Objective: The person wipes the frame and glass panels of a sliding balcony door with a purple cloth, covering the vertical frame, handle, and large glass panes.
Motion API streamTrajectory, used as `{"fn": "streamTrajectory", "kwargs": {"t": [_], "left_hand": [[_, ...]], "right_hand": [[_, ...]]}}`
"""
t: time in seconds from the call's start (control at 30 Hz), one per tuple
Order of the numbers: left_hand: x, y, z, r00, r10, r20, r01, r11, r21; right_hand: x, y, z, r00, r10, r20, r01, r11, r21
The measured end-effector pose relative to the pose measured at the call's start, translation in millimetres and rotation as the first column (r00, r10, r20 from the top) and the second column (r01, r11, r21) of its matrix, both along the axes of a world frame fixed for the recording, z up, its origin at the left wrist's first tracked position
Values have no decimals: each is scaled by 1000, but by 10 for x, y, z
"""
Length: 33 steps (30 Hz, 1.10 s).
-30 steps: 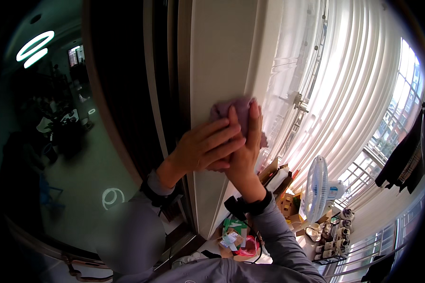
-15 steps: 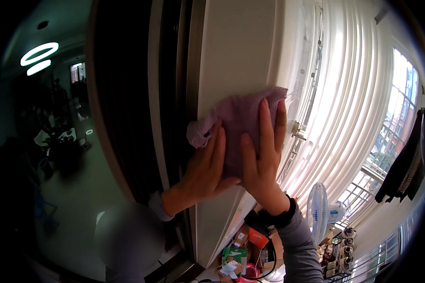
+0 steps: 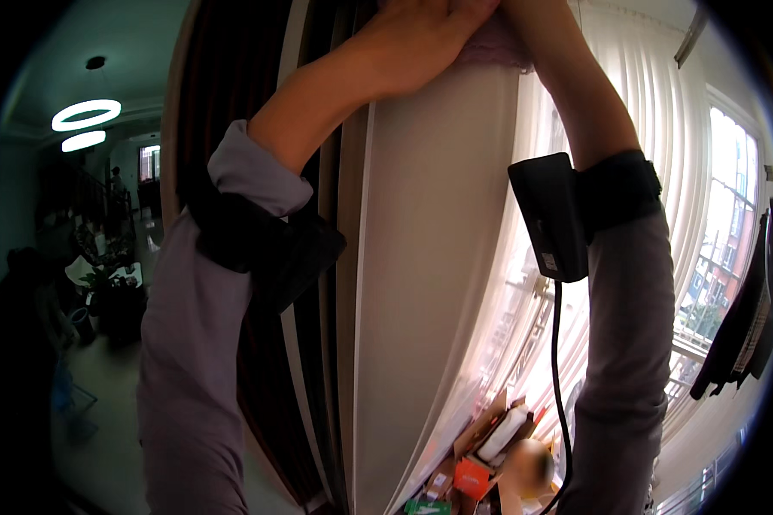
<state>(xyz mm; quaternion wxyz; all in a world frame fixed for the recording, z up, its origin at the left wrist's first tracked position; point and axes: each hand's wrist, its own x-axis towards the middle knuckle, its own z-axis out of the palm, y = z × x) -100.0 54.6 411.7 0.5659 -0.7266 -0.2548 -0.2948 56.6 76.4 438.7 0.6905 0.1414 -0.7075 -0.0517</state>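
Both my arms reach up along a tall pale door-like panel (image 3: 438,223). At the top edge of the head view, my left hand (image 3: 434,34) lies against a mauve cloth (image 3: 498,47) on the panel. Its thumb is stretched out to the right, while the other fingers are cut off by the picture's edge. My right wrist and forearm (image 3: 571,81) rise just right of the cloth; the right hand itself is beyond the upper edge. Only a lower strip of the cloth shows. Grey sleeves and black bands with boxy devices (image 3: 548,219) are on both forearms.
Dark upright frame strips (image 3: 325,386) run left of the panel. White curtains (image 3: 653,112) and a window stand to the right, with dark clothes (image 3: 734,309) hanging there. Cardboard boxes (image 3: 485,433) lie low at the panel's foot. A black cable (image 3: 558,369) hangs from the right device.
Both hands and the cloth have moved up the panel, to the top of the picture. More of both forearms and their black devices now shows.
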Motion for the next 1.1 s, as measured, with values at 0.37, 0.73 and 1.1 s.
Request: {"fn": "streamTrajectory", "kwargs": {"t": [0.37,0.73,1.1], "left_hand": [[141,-441,-3971,901,115,418,40,938,-344],[159,-938,-5907,859,207,469,280,576,-768],[168,-896,-5256,710,70,701,517,623,-586]], "right_hand": [[-67,-249,-3986,961,-269,69,267,828,-493],[12,-670,-6199,836,-355,417,548,539,-640],[-93,-452,-5390,819,-564,103,553,730,-401]]}}
